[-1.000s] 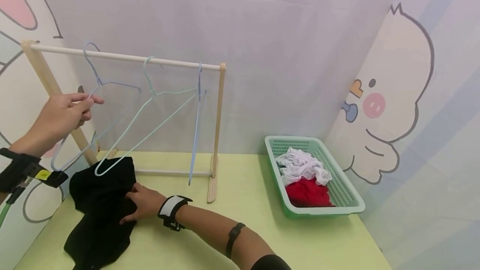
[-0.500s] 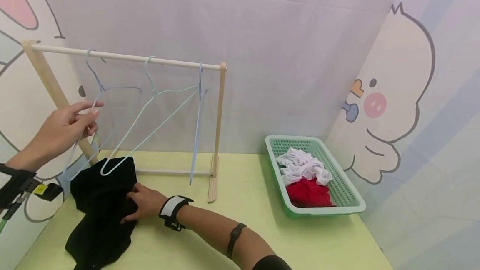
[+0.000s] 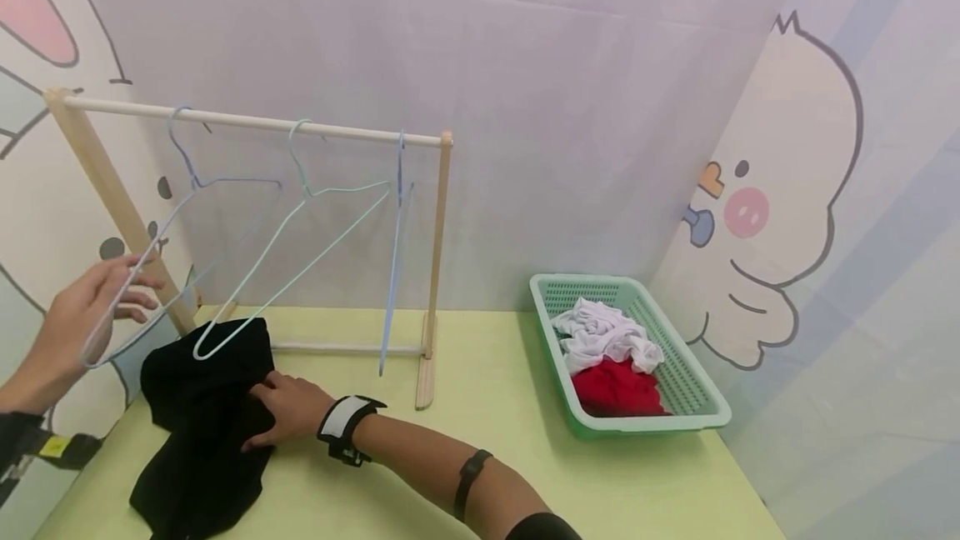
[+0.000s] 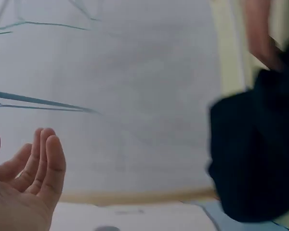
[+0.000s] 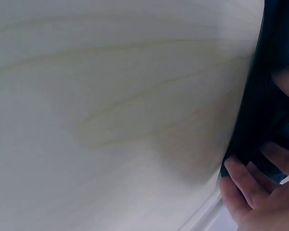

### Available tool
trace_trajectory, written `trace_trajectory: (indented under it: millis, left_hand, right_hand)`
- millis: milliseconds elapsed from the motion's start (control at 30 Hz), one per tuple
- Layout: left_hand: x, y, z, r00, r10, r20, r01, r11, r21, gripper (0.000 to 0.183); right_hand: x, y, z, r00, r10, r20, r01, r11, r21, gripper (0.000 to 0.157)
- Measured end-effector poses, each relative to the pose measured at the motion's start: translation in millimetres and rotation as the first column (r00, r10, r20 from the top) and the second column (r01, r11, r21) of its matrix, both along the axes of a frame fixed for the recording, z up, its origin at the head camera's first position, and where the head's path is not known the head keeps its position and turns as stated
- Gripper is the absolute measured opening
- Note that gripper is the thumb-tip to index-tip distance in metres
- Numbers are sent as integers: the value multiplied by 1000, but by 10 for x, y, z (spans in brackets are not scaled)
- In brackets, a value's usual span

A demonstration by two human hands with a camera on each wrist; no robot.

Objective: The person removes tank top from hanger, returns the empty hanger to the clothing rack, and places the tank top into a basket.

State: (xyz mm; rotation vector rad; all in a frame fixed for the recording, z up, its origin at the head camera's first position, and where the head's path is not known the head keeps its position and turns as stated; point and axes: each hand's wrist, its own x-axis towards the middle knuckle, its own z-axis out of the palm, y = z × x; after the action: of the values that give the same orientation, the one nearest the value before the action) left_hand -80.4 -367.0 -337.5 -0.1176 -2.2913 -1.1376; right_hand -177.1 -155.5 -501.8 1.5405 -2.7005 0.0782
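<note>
My left hand is beside the left blue hanger, fingers loosely extended and holding nothing. In the head view the hanger's wire crosses in front of this hand, and its hook is over the rail. In the left wrist view the fingers curve gently with only air between them and the thumb. Low on the left, my right hand grips the edge of a bunched black garment on the table. The right wrist view shows its fingers bent at the dark cloth.
A green hanger and another blue hanger hang further right along the wooden rack. A green basket on the right of the yellow table holds white clothing and red clothing. Curtain-like walls stand behind.
My left hand has let go of the left blue hanger and moved down and left. The hanger's hook has dropped onto the rail. My right hand stays on the black garment.
</note>
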Motion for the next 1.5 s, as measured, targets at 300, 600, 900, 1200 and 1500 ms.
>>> trace_trajectory:
  millis: [300, 600, 900, 1200, 1500]
  left_hand:
    - [97, -71, -809, 985, -3, 170, 71, 917, -393, 89]
    - [95, -31, -1261, 886, -60, 461, 306, 821, -482, 152]
    - [-83, 38, -1449, 855, -6, 519, 320, 793, -518, 160]
    - [-112, 71, -1442, 843, -25, 537, 371, 749, -548, 138]
    - [-74, 228, -1421, 902, -46, 428, 340, 688, -641, 109]
  right_hand:
    - [-4, -24, -8, 973, -46, -228, 19, 993, -119, 130]
    - [-63, -154, 85, 975, -71, -210, 72, 997, -5, 156]
    - [-242, -232, 16, 998, -41, 46, 38, 997, 60, 143]
    - [-229, -186, 19, 998, -26, 57, 23, 998, 55, 124]
    - [-117, -117, 6, 992, -32, -120, 47, 990, 130, 93]
